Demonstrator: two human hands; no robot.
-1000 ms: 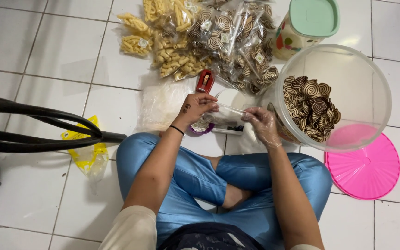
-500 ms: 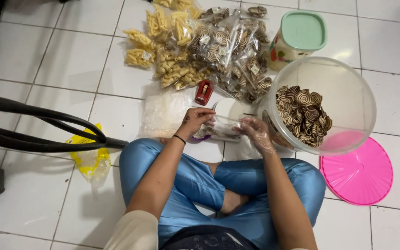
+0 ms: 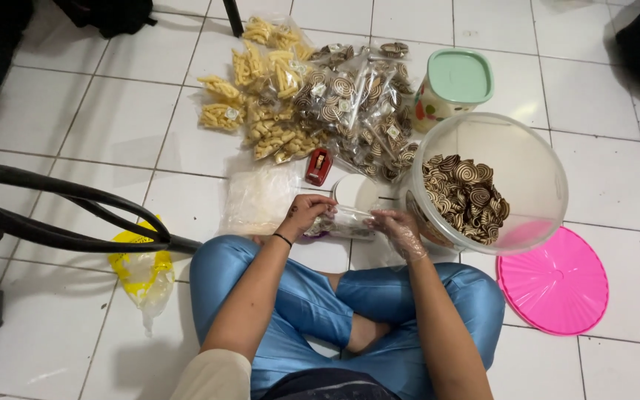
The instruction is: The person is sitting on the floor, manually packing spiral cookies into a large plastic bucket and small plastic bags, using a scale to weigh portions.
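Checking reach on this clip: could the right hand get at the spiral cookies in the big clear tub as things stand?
Probably yes. The right hand sits just beside the clear tub, whose mouth is open and tipped toward it; the pink lid lies off on the floor. Only the small clear bag in both hands occupies it.

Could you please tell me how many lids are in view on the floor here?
2: a pink round lid lies flat right of the big tub, and a green lid sits on the small container behind it.
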